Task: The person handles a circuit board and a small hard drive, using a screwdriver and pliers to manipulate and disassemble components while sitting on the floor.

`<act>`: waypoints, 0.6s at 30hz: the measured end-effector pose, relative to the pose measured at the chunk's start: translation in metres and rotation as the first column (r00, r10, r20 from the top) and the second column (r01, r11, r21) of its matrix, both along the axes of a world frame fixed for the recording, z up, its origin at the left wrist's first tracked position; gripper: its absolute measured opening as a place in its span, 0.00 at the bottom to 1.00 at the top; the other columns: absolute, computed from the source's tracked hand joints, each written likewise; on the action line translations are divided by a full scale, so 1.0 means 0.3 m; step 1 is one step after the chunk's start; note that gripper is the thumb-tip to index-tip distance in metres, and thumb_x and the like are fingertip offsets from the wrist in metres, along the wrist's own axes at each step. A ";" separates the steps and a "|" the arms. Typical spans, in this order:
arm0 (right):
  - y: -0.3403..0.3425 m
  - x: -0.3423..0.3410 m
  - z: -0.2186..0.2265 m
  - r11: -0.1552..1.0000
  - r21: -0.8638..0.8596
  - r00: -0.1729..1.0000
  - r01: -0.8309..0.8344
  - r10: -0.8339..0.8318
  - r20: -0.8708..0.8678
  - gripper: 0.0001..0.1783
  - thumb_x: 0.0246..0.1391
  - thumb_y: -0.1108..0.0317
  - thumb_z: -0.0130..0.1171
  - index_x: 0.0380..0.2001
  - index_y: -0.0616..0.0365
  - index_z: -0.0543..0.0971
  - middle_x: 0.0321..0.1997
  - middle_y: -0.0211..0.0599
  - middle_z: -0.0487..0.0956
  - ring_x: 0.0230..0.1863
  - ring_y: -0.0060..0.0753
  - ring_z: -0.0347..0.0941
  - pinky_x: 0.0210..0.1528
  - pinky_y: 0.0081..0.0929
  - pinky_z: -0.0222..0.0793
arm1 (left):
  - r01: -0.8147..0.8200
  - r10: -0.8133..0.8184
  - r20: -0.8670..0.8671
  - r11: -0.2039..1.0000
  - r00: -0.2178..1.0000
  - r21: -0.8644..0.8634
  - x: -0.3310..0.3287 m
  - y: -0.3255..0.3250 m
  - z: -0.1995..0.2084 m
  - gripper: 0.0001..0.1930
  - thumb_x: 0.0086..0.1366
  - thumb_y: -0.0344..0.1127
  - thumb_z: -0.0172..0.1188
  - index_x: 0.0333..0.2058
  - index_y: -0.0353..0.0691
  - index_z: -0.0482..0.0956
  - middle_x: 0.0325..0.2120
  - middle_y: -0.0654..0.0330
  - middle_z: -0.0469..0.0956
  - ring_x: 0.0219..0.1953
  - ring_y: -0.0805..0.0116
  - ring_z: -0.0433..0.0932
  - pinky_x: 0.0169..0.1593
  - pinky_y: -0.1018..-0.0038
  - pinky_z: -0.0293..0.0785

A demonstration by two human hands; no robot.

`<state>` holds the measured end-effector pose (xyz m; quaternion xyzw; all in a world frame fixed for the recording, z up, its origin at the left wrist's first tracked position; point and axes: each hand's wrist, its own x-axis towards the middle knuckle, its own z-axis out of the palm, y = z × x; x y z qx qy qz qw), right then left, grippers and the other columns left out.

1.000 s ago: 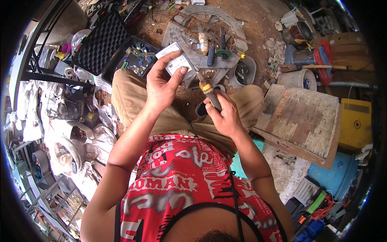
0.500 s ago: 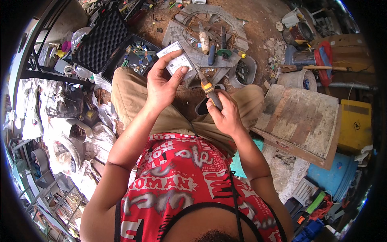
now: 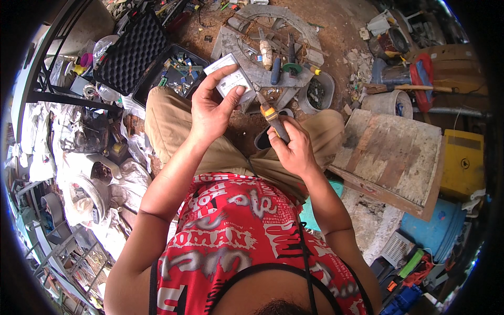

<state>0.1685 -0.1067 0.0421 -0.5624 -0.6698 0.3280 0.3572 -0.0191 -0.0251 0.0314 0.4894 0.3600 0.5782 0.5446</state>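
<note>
White and rectangular, a flat casing is pinched in the left hand; the right hand grips a yellow-banded screwdriver, its tip at the casing's right edge. Beyond lies an open foam-lined case.

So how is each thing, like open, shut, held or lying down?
Left hand: pinching the white box.
White box: held up, tilted.
Right hand: closed around the tool.
Tool: held, tip at the white box's edge.
Black case: open, small parts inside.
Bucket: uncovered, dark bits inside.
</note>
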 end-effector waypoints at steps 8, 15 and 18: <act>-0.004 0.007 -0.014 0.999 0.037 1.000 -0.001 0.000 0.031 0.05 0.52 0.74 0.55 0.32 0.64 0.74 0.31 0.41 0.74 0.31 0.39 0.73 0.36 0.30 0.68 | 0.010 -0.010 0.001 1.000 1.000 -0.008 0.003 -0.001 -0.002 0.19 0.62 0.25 0.61 0.52 0.37 0.72 0.37 0.63 0.77 0.32 0.81 0.74 0.31 0.83 0.74; -0.008 0.016 -0.022 1.000 0.008 0.999 -0.018 0.017 0.036 0.05 0.51 0.74 0.55 0.32 0.64 0.74 0.29 0.41 0.73 0.29 0.39 0.73 0.34 0.30 0.68 | 0.026 -0.027 -0.014 0.999 1.000 -0.037 0.001 -0.005 0.001 0.19 0.62 0.26 0.61 0.52 0.37 0.72 0.38 0.63 0.77 0.33 0.81 0.74 0.32 0.83 0.74; -0.006 0.012 -0.014 0.999 0.025 1.000 -0.022 0.022 0.008 0.05 0.51 0.74 0.55 0.31 0.63 0.74 0.29 0.41 0.73 0.29 0.39 0.72 0.34 0.31 0.67 | 0.032 -0.033 -0.014 0.999 0.999 -0.042 -0.004 -0.005 0.000 0.19 0.62 0.26 0.61 0.52 0.37 0.72 0.38 0.63 0.77 0.32 0.81 0.74 0.32 0.83 0.74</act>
